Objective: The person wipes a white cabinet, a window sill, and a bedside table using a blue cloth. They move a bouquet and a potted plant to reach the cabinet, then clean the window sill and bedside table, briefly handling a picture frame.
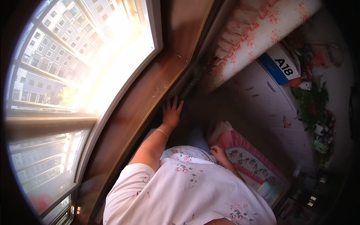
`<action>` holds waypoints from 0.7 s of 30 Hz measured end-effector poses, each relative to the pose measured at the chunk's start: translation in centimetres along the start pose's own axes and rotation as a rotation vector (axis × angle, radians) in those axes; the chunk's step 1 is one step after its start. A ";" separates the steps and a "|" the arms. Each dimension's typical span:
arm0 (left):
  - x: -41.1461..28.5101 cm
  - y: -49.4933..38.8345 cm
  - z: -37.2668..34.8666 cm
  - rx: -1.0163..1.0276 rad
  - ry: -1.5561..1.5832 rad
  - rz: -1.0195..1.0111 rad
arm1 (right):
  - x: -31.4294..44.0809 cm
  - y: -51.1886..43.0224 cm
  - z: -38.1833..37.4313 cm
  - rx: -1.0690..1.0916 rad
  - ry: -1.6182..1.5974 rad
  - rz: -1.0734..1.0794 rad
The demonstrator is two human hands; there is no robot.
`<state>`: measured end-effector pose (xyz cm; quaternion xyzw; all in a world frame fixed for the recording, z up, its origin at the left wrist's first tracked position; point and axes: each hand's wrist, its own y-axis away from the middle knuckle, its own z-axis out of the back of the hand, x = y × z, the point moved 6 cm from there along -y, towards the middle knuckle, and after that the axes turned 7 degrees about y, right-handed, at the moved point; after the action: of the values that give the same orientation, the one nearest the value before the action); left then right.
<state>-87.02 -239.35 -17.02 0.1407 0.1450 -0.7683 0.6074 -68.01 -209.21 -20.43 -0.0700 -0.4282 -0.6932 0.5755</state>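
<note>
My left hand [171, 114] reaches out beside the wooden windowsill [135, 102], its fingers spread and the back of the hand turned up. Beneath its fingers shows a dark blue thing [184, 107], perhaps a cloth, mostly covered and too dark to name. A gold-coloured bracelet [162, 134] circles that wrist. My right hand [219, 154] is at my waist with its fingers curled, and no object shows in it. Close by that hand is a pink ruffled cover [229, 137] with a floral panel.
Bright sun comes through the barred window [70, 64] on the left. A floral ruffled cloth [247, 42] hangs at upper right. A white cabinet [261, 92] with drawers bears a blue-and-white box [279, 66] with writing, beside green leaves [310, 104] and flowers.
</note>
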 end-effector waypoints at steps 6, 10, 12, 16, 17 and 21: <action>-1.8 -6.4 0.3 0.126 0.103 0.210 | 6.2 -11.9 9.6 -0.035 -0.066 0.206; -6.5 -8.8 4.7 -0.019 0.639 0.177 | 21.4 -13.0 15.7 -0.217 0.238 0.895; -9.0 -8.9 4.9 -0.001 1.217 0.304 | 24.0 -14.4 14.6 -0.131 0.151 1.037; -7.8 -6.7 5.2 -0.147 1.698 0.574 | 24.6 -19.8 11.1 0.016 0.225 1.129; -6.4 -5.6 5.7 -0.243 1.495 0.561 | 25.4 -20.8 9.9 0.009 0.284 1.119; -0.5 1.6 5.0 -0.081 0.462 0.896 | 28.5 -22.8 4.2 0.030 0.742 1.158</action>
<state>-85.56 -241.17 -12.31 0.3316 0.2307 -0.3746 0.8346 -98.61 -228.09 -12.69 -0.0374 -0.1059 -0.2458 0.9628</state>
